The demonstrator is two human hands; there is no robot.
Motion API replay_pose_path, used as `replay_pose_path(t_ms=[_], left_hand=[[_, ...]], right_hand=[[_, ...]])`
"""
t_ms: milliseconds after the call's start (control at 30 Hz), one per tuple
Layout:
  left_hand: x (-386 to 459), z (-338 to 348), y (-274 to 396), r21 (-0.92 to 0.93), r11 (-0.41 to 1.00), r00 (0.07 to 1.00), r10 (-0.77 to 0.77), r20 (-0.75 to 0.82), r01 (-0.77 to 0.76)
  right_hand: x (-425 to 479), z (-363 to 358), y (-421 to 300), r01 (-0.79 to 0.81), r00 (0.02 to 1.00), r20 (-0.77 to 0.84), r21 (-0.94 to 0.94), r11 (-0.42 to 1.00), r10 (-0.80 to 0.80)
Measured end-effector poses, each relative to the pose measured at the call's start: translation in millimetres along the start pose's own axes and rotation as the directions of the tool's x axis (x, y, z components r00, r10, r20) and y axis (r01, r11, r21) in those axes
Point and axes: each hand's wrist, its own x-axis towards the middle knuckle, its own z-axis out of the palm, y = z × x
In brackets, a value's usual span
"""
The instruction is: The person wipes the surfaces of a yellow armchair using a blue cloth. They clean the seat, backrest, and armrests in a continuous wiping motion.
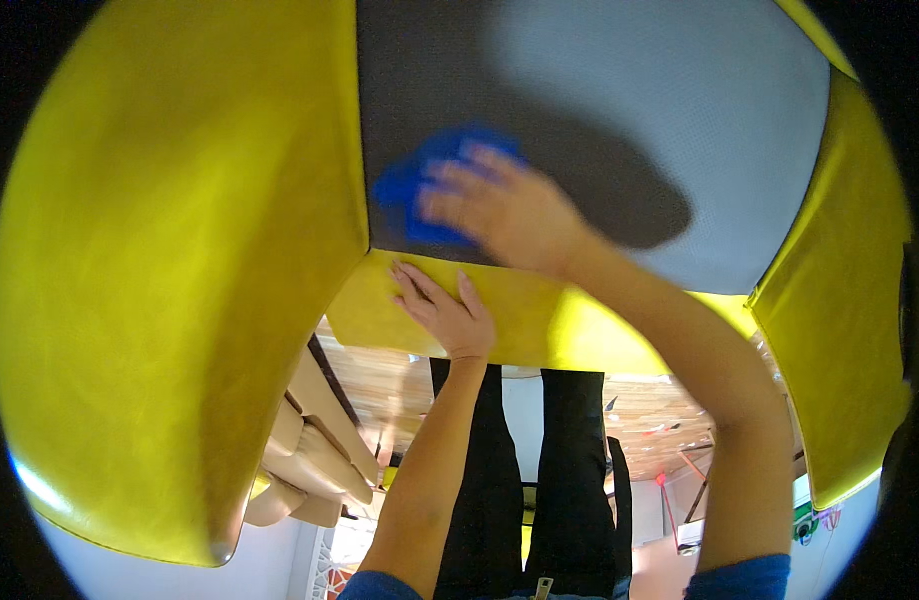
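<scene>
A blue cloth [399, 187] lies bunched on the grey seat [729, 150] of a yellow leather-like armchair, close to the seat's left inner corner. My right hand [512, 206] presses on the cloth with its fingers spread over it, and both are blurred. My left hand [453, 319] rests bare on the yellow front edge [519, 315] of the chair, below the cloth, its fingers apart and nothing in them. A dark shadow covers much of the seat around my right hand.
Yellow padded armrests rise at the left [129, 262] and right [842, 300] of the seat. Below, my legs in black trousers [572, 465] stand on a wood-patterned floor [647, 405]. A beige sofa [317, 442] stands at lower left.
</scene>
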Motion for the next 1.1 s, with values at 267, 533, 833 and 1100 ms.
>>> replay_pose_path(t_ms=[267, 533, 833, 1100], left_hand=[[4, -4, 4, 0.085, 0.996, 0.999, 0.023, 0.036, -0.026], [39, -5, 41, 0.039, 0.983, 0.984, 0.178, 0.034, -0.179], [53, 5, 76, 0.028, 0.972, 0.972, 0.234, -0.022, -0.234], [74, -5, 91, 0.142, 0.928, 0.938, 0.344, 0.035, -0.345]], right_hand=[[-14, -92, 114, -0.351, 0.936, -0.173, -0.487, 0.800, 0.306], [-121, -5, -27, -0.086, 0.985, 0.148, 0.010, 0.996, 0.084], [-56, -110, 161, -0.668, 0.744, -0.400, -0.485, 0.565, 0.535], [-174, -20, -34, -0.383, 0.923, 0.034, 0.013, 0.924, 0.382]])
